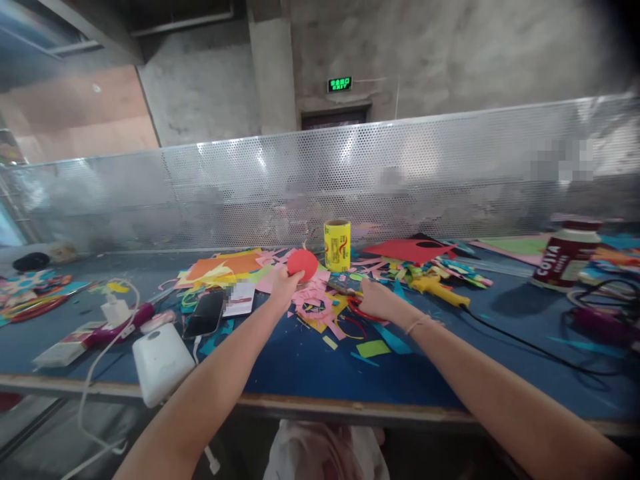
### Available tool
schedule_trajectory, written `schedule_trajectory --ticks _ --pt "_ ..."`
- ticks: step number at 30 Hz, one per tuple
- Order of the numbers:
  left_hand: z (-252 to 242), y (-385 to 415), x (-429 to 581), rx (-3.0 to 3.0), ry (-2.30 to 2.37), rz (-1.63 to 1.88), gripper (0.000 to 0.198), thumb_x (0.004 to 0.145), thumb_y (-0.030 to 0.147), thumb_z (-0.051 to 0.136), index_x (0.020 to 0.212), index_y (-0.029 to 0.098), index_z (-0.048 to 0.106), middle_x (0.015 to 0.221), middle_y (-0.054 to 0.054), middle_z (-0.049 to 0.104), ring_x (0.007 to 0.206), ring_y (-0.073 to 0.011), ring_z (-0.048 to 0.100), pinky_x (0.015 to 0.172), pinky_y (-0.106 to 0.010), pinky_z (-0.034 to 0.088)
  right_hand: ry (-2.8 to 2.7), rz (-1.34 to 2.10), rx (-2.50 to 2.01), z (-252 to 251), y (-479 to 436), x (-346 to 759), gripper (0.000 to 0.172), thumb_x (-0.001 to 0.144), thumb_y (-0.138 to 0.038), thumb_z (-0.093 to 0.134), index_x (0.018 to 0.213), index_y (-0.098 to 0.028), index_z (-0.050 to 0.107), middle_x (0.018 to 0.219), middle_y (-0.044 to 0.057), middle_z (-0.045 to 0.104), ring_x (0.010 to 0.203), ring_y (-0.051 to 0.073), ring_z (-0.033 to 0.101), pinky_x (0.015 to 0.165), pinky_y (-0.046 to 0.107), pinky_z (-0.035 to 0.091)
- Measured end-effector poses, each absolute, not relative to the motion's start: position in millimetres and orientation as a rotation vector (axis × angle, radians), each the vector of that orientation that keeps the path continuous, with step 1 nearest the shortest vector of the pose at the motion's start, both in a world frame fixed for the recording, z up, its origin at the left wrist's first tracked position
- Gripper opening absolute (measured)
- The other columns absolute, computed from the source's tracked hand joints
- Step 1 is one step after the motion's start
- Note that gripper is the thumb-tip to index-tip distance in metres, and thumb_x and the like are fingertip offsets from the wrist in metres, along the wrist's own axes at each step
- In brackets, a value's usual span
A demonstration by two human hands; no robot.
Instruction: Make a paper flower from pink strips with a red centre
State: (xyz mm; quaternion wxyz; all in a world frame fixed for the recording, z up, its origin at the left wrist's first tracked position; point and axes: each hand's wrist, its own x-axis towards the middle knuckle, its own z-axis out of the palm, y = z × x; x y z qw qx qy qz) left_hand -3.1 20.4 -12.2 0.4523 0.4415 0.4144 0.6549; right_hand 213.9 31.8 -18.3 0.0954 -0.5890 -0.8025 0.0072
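Note:
My left hand [283, 285] is closed on the lower edge of a red paper disc [303, 264], holding it upright above the blue table [300, 360]. My right hand [376, 300] is closed around red-handled scissors [353, 300] whose blades point left towards the disc. Beneath both hands lies a heap of pink, yellow and red paper scraps [317, 310]. A yellow roll of tape [337, 245] stands just behind the disc.
A phone [205, 313], a white card, a white power bank [160, 360] and cables lie to the left. Orange sheets [223, 267] and a red sheet [407, 250] sit at the back. A yellow glue gun [437, 287] with black cord and a bottle [565, 257] are on the right. A perforated metal screen backs the table.

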Motion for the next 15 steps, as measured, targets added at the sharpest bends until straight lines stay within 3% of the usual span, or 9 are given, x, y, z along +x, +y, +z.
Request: schedule_trajectory --ticks 12,15 --pt "-12.8 24.6 -4.4 1.110 1.103 1.637 0.025 0.068 0.018 0.065 0.092 0.012 0.060 0.093 -0.011 0.066 0.073 -0.0165 0.064 0.061 -0.028 0.054 -2.207 -0.065 -1.458 -44.7 51.9 214.1 0.036 0.076 -0.040 0.047 0.099 -0.013 0.044 0.069 0.012 0.061 0.060 0.026 0.059 0.049 0.030 0.036" --pt "-14.7 29.6 -9.1 1.173 1.170 1.652 0.025 0.070 0.018 0.063 0.094 0.012 0.062 0.090 -0.010 0.067 0.073 -0.0149 0.063 0.061 -0.025 0.053 -2.149 -0.146 -1.303 -46.4 55.9 211.1 0.034 0.075 -0.040 0.048 0.096 -0.014 0.043 0.078 0.018 0.060 0.067 0.029 0.060 0.054 0.034 0.040"
